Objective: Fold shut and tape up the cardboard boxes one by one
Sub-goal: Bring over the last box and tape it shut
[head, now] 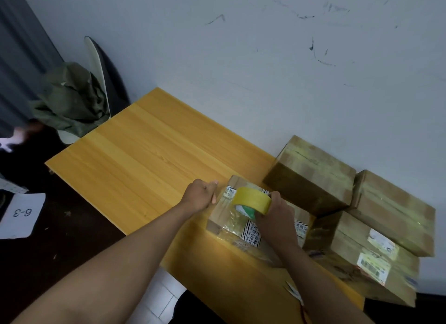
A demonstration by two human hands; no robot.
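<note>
While left hand (201, 196) presses box (218, 214) flat, fingers curled, right hand (274, 211) grips tape roll (251, 200); pull taut, low along seam.

Only one view here, worn on the person's head, wide-angle, tilted forward and down over the wooden table (135, 142) that's pushed against the wall (241, 46). It sits close in, both forearms reaching out from the bottom edge, horizon slanted.
</note>
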